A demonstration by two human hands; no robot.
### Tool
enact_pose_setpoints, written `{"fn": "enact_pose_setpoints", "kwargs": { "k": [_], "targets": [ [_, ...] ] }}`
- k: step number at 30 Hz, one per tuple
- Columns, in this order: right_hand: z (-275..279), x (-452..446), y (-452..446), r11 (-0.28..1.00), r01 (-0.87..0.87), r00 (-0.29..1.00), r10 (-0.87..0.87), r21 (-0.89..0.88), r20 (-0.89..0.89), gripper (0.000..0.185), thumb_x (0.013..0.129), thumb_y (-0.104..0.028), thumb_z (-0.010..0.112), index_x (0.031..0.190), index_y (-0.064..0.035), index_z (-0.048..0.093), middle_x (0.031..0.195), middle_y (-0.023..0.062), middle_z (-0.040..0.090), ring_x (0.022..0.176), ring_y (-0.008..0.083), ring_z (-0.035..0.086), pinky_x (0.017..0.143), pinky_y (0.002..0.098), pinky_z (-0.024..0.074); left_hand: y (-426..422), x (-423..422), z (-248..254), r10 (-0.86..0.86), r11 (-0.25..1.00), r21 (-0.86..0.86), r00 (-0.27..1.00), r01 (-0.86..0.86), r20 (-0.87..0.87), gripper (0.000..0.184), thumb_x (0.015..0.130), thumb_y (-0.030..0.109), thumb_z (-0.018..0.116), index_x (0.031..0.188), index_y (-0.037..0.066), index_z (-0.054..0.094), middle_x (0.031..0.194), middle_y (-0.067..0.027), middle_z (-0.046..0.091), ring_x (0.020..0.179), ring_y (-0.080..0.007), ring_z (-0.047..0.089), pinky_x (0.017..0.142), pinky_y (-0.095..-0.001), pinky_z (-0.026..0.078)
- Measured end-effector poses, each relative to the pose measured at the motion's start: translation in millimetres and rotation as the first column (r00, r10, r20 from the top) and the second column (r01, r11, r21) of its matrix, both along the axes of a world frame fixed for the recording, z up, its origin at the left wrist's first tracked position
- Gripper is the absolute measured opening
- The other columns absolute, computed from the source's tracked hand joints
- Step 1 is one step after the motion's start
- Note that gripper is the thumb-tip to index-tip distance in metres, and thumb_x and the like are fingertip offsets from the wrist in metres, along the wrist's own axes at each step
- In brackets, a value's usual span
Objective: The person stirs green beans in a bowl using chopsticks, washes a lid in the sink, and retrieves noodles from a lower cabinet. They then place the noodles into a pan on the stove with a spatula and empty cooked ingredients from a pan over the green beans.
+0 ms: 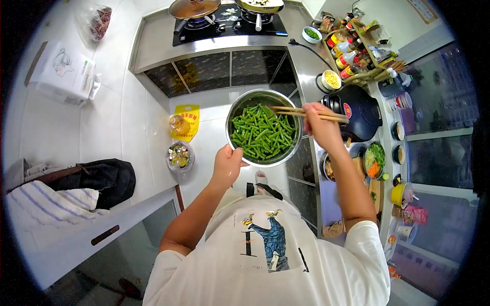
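A round steel bowl (235,159) full of cut green beans (261,133) is held up in front of my body, above the floor. My left hand (228,164) grips its rim at the lower left, fingers closed round the edge. On the right side of the bowl, my right hand (320,121) is closed round a pair of wooden chopsticks (291,111). Their far ends reach over the rim to the upper part of the beans. The tips are hard to make out against the bowl.
Ahead stands a gas stove (230,23) with two pans. The right counter holds a black cooker (360,113), sauce bottles (347,56) and a bowl of shredded vegetables (375,159). A yellow bag (190,118) and a bin (180,156) are on the floor to the left.
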State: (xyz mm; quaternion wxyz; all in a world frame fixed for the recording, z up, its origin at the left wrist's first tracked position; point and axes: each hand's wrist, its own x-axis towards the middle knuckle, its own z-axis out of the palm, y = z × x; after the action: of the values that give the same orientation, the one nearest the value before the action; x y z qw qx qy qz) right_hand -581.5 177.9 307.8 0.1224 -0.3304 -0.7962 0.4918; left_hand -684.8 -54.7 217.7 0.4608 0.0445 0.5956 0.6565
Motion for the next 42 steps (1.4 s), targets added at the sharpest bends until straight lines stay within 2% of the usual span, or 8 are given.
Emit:
{"fn": "enact_pose_setpoints", "kwargs": {
  "k": [5,8,11,19,26,31,38,42],
  "targets": [
    [1.1,3.3,-33.8,0.994,-0.024,1.0,0.025,-0.106,0.012,0.029,0.096,-0.027,0.049,0.087,-0.0026,0.06,0.052,0.0007,0.051,0.044,0.0088,0.047,0.042,0.0243,0.0374,2.6,-2.1,-8.5,-0.011,0.999,-0.046,0.999,0.009,-0.041,0.023,0.093,0.019,0.043,0.107,0.005,0.055,0.096,-0.0076,0.069,0.078,-0.0161,0.069,0.05,-0.0254,0.048],
    [19.8,12.3,-19.4,0.994,0.101,0.995,-0.1,0.051,-0.016,0.028,0.096,-0.026,0.051,0.082,-0.0033,0.061,0.053,0.0012,0.051,0.046,0.0091,0.048,0.046,0.0258,0.0384,1.6,0.5,-19.3,0.061,0.994,0.095,0.994,-0.052,-0.088,0.024,0.093,0.021,0.043,0.107,0.005,0.055,0.097,-0.0083,0.069,0.079,-0.0176,0.07,0.05,-0.0261,0.048],
    [19.6,17.4,-10.7,0.984,0.171,0.984,-0.173,0.052,0.039,0.032,0.096,-0.028,0.05,0.078,-0.004,0.058,0.052,0.0015,0.051,0.047,0.0099,0.048,0.046,0.0272,0.0385,3.6,-2.5,-9.9,0.037,0.997,-0.061,0.996,-0.043,-0.086,0.023,0.093,0.021,0.043,0.106,0.005,0.054,0.097,-0.0089,0.069,0.081,-0.0187,0.07,0.05,-0.0252,0.046],
    [-10.5,-1.3,-45.3,0.937,0.214,0.976,-0.199,-0.276,0.084,0.03,0.096,-0.031,0.049,0.087,-0.0046,0.057,0.053,0.0019,0.053,0.042,0.0094,0.048,0.042,0.0245,0.0377,9.0,-3.0,-8.4,0.066,0.994,-0.084,0.998,-0.067,-0.016,0.021,0.093,0.02,0.043,0.104,0.005,0.053,0.096,-0.0094,0.069,0.081,-0.0201,0.07,0.051,-0.0259,0.046],
    [42.7,22.5,-9.4,0.997,-0.016,0.996,0.022,-0.072,0.082,0.027,0.095,-0.028,0.052,0.085,-0.0048,0.06,0.056,0.0004,0.053,0.047,0.0082,0.048,0.044,0.0245,0.0378,11.9,-13.2,-23.3,0.099,0.995,0.033,0.995,-0.098,-0.031,0.023,0.092,0.014,0.042,0.102,-0.003,0.053,0.096,-0.0155,0.067,0.082,-0.0236,0.069,0.065,-0.0304,0.058],
    [28.4,26.6,-16.5,0.892,-0.452,0.876,0.448,-0.021,0.18,0.021,0.093,-0.022,0.057,0.091,-0.0025,0.062,0.065,0.0044,0.055,0.057,0.013,0.053,0.055,0.0285,0.0438,10.5,-19.9,-5.4,0.053,0.996,0.072,0.998,-0.052,-0.016,0.023,0.092,0.008,0.04,0.101,-0.01,0.051,0.1,-0.0195,0.064,0.083,-0.0235,0.068,0.074,-0.0331,0.059],
    [10.9,18.4,-7.8,0.977,-0.213,0.976,0.212,0.003,0.037,0.021,0.093,-0.023,0.056,0.093,-0.0027,0.064,0.069,0.0063,0.062,0.061,0.013,0.058,0.057,0.0288,0.0462,9.4,-17.3,-14.7,0.051,0.996,0.073,0.998,-0.05,-0.02,0.027,0.091,0.008,0.04,0.109,-0.006,0.053,0.102,-0.0155,0.066,0.086,-0.0225,0.068,0.073,-0.0316,0.058],
    [20.9,5.4,-11.6,0.991,-0.124,0.992,0.122,0.058,0.042,0.023,0.093,-0.023,0.055,0.092,-0.0029,0.064,0.067,0.0065,0.061,0.059,0.0134,0.058,0.055,0.0287,0.0454,11.9,-16.0,-3.0,0.037,0.997,0.063,0.999,-0.035,-0.033,0.022,0.091,0.007,0.039,0.098,-0.01,0.051,0.099,-0.0189,0.064,0.086,-0.0234,0.068,0.075,-0.033,0.059]
  ]
}}
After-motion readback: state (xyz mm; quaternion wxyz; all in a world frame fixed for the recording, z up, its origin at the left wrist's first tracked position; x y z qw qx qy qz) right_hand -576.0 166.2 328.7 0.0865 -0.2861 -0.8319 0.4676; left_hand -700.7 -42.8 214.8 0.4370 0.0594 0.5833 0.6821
